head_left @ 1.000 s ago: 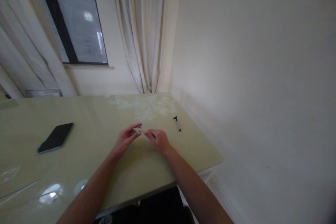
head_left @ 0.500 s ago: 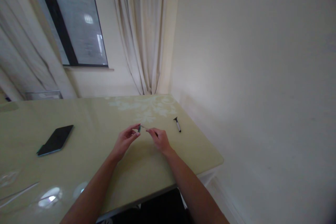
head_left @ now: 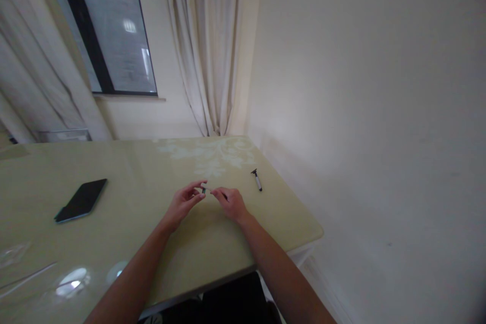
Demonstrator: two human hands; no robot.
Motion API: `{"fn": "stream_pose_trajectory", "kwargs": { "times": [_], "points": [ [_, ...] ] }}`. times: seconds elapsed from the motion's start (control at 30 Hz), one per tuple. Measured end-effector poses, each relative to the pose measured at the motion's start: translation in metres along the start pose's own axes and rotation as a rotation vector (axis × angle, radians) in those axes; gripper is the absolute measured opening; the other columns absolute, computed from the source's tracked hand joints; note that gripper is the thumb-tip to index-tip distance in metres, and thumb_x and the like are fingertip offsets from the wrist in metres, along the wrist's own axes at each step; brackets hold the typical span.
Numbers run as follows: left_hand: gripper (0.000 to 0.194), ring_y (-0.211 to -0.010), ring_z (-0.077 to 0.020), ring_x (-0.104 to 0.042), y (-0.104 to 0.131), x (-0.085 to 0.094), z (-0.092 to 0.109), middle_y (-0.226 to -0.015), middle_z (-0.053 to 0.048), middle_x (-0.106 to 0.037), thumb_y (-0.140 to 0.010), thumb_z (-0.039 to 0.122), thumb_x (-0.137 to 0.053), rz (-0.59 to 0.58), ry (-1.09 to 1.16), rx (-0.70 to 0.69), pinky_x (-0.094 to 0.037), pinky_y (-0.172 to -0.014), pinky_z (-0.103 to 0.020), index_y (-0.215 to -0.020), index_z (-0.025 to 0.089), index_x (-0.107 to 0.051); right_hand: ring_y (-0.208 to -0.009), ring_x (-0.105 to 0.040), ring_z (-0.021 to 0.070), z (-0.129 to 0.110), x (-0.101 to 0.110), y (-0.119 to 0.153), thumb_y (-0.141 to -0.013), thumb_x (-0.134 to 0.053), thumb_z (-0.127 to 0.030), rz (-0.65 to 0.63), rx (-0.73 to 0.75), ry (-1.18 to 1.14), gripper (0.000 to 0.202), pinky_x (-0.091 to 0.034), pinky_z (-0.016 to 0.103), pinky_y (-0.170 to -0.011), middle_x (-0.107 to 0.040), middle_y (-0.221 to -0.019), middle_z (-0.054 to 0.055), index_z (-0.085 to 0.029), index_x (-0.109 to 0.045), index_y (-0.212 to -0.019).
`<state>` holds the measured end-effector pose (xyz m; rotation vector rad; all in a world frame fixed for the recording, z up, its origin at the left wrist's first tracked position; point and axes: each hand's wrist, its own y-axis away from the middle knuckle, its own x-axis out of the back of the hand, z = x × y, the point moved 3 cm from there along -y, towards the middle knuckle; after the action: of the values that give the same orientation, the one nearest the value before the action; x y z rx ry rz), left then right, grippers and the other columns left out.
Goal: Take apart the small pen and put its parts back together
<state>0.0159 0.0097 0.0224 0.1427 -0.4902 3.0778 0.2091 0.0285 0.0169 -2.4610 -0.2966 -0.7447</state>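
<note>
My left hand (head_left: 185,204) has its thumb and forefinger around a small dark piece with a teal tint (head_left: 204,191), too small to name. Opposite it, close by, my right hand (head_left: 229,202) pinches a thin pale stick (head_left: 207,190), whose tip meets or nearly meets the dark piece. What kind of stick it is cannot be made out, and part of it is hidden in the right fingers. Both hands are just above the table. To the right of them lies a razor (head_left: 257,180) with a black head and a grey handle.
The glossy, pale green table (head_left: 212,243) ends at a wall (head_left: 360,136) on the right. Flat on its left part lies a black tablet-like slab (head_left: 81,201). Nearer are a clear plastic wrapper (head_left: 14,254) and a thin white strip (head_left: 28,279). Curtains (head_left: 205,45) hang behind.
The dark piece has turned and dropped slightly between my left fingers, which are a little farther apart. The stick's tip is lower. My right hand has hardly moved.
</note>
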Motion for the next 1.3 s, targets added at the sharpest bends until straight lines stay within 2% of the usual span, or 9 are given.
{"fn": "stream_pose_trajectory", "kwargs": {
  "times": [0.1,0.27,0.43,0.6,0.67,0.8,1.03,1.17,1.3],
  "points": [
    [0.055,-0.073,-0.0162,-0.060,0.000,0.002,0.000,-0.077,-0.001,-0.067,-0.078,0.045,-0.080,0.012,0.014,0.006,-0.047,-0.072,-0.027,-0.126,0.020,-0.072,-0.062,-0.053,0.0129,-0.001,-0.003,0.000,-0.102,-0.042,-0.062,-0.049,0.027,-0.060,0.059,-0.033,0.023,-0.059,-0.065,-0.068,0.001,-0.018,-0.080,-0.096],
    [0.054,-0.072,-0.0157,-0.058,0.000,0.004,0.002,-0.079,-0.002,-0.067,-0.076,0.044,-0.082,0.018,0.039,0.001,-0.046,-0.071,-0.027,-0.123,0.020,-0.074,-0.062,-0.052,0.0131,0.000,0.000,-0.001,-0.103,-0.040,-0.060,0.052,-0.026,-0.037,0.059,-0.033,0.024,-0.061,-0.065,-0.068,0.002,-0.017,-0.080,-0.095],
    [0.057,-0.075,-0.0179,-0.061,0.001,0.002,-0.001,-0.080,-0.003,-0.068,-0.077,0.046,-0.081,-0.036,0.034,0.029,-0.047,-0.074,-0.029,-0.126,0.018,-0.072,-0.061,-0.051,0.0126,-0.002,-0.005,0.000,-0.101,-0.044,-0.061,-0.083,0.054,-0.061,0.058,-0.032,0.023,-0.060,-0.064,-0.067,0.001,-0.017,-0.080,-0.091],
    [0.056,-0.073,-0.0165,-0.059,0.000,0.003,-0.003,-0.080,-0.003,-0.068,-0.077,0.046,-0.081,0.010,0.032,0.013,-0.046,-0.070,-0.027,-0.125,0.019,-0.073,-0.060,-0.050,0.0128,0.001,0.001,-0.002,-0.102,-0.042,-0.062,0.083,-0.038,-0.062,0.060,-0.032,0.024,-0.059,-0.062,-0.064,0.000,-0.017,-0.080,-0.094],
    [0.055,-0.072,-0.0162,-0.059,0.000,0.004,-0.004,-0.079,-0.002,-0.067,-0.077,0.045,-0.081,0.007,0.022,0.009,-0.046,-0.070,-0.027,-0.125,0.019,-0.073,-0.061,-0.051,0.0129,0.001,0.001,-0.002,-0.102,-0.044,-0.060,0.074,-0.034,-0.052,0.057,-0.032,0.024,-0.059,-0.063,-0.065,0.000,-0.018,-0.081,-0.094],
    [0.056,-0.078,-0.0177,-0.061,-0.001,0.006,-0.006,-0.083,-0.004,-0.069,-0.078,0.045,-0.080,0.000,0.039,0.016,-0.048,-0.074,-0.028,-0.128,0.021,-0.072,-0.061,-0.051,0.0126,-0.001,-0.004,0.000,-0.101,-0.046,-0.062,-0.054,0.007,-0.093,0.056,-0.032,0.023,-0.058,-0.063,-0.065,0.000,-0.018,-0.081,-0.096],
    [0.053,-0.075,-0.0155,-0.058,-0.001,0.010,-0.004,-0.081,-0.002,-0.067,-0.077,0.043,-0.082,0.015,0.040,0.009,-0.046,-0.072,-0.026,-0.125,0.022,-0.073,-0.059,-0.050,0.0131,0.002,-0.002,-0.001,-0.102,-0.041,-0.064,0.063,-0.031,-0.045,0.062,-0.032,0.024,-0.059,-0.063,-0.064,0.001,-0.017,-0.081,-0.099],
    [0.056,-0.075,-0.0174,-0.061,0.001,0.006,0.001,-0.081,-0.002,-0.069,-0.076,0.047,-0.082,0.003,0.029,0.021,-0.048,-0.074,-0.028,-0.125,0.021,-0.073,-0.061,-0.053,0.0130,-0.001,-0.006,0.001,-0.103,-0.041,-0.060,-0.026,0.002,-0.034,0.057,-0.034,0.023,-0.061,-0.067,-0.069,0.001,-0.019,-0.081,-0.100],
    [0.058,-0.085,-0.0220,-0.065,0.001,0.002,0.001,-0.095,-0.007,-0.074,-0.072,0.051,-0.084,-0.045,0.049,0.041,-0.050,-0.080,-0.032,-0.120,0.019,-0.075,-0.063,-0.054,0.0127,-0.004,-0.008,0.001,-0.102,-0.044,-0.061,-0.091,0.058,-0.069,0.057,-0.034,0.023,-0.061,-0.068,-0.070,0.001,-0.018,-0.081,-0.102]
  ]
}}
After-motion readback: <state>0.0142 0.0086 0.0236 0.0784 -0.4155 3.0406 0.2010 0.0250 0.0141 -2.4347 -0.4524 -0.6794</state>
